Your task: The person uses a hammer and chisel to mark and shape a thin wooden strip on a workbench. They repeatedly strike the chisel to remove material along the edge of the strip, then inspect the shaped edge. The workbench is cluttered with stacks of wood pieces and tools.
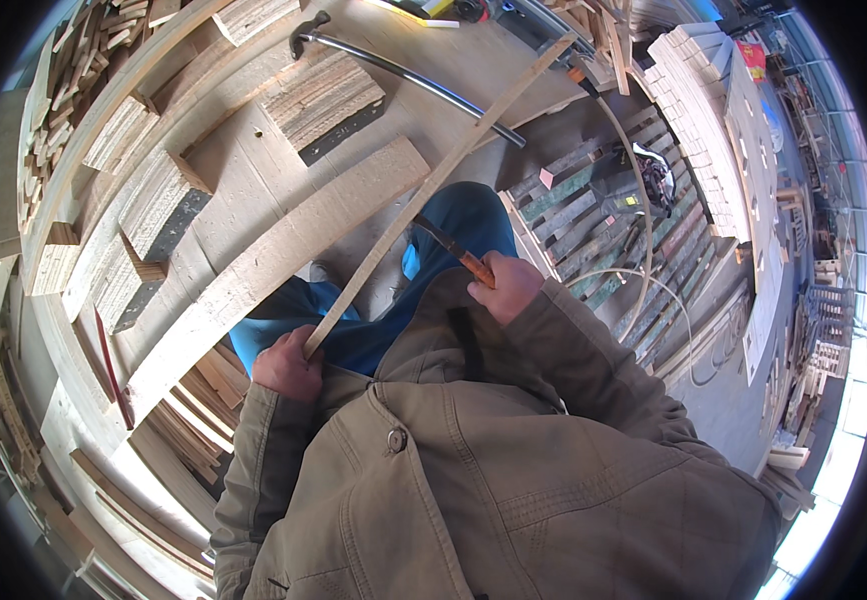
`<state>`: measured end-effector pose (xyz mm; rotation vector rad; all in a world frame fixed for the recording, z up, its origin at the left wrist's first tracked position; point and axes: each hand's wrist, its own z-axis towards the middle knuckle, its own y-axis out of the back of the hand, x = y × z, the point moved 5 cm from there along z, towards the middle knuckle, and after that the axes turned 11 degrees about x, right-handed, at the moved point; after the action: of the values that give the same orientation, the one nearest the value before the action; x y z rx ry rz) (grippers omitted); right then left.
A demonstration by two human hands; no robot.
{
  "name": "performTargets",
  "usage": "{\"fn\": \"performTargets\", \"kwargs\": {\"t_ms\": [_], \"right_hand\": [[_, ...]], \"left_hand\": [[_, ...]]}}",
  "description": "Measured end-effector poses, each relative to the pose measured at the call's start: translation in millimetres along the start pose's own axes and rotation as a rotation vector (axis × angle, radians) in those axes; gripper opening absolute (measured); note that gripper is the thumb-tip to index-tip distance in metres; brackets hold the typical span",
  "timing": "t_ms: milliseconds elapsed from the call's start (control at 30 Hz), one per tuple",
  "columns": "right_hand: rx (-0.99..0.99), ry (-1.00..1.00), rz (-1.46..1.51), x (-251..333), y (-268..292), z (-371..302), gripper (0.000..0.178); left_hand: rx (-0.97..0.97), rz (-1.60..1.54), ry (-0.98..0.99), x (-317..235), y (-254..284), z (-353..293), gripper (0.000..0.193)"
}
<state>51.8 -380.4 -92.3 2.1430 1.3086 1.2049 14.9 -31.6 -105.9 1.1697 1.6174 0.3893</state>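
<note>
My left hand [288, 365] is closed around the near end of a long, narrow wooden strip [393, 230]. The strip slants away to the upper right, above my knees in blue trousers. In my closed right hand [509, 288] is a hand tool [475, 266] with an orange-brown handle and a narrow dark front part. Its dark end lies close to the strip, and I cannot make out whether they touch or the tool's exact kind. A broad, curved-looking board [283, 255] lies in front of my left hand.
Stacked wooden blocks [323, 95] stand on the workbench [253, 135]. Farther back lies a dark hammer head [305, 35], with a long shiny bar [413, 82] running from it. A slatted pallet [603, 190] and a pale hose [643, 215] are to the right, beside stacked boards [693, 120].
</note>
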Motion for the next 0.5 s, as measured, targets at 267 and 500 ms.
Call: {"fn": "performTargets", "kwargs": {"t_ms": [267,500], "right_hand": [[0.06,0.051,0.052,-4.7,1.4,4.2,0.037],[0.079,0.06,0.066,-5.8,2.7,5.8,0.038]], "left_hand": [[-0.014,0.026,-0.041,3.1,-4.5,1.2,0.032],[0.007,0.066,-0.059,5.1,-7.0,2.8,0.034]]}}
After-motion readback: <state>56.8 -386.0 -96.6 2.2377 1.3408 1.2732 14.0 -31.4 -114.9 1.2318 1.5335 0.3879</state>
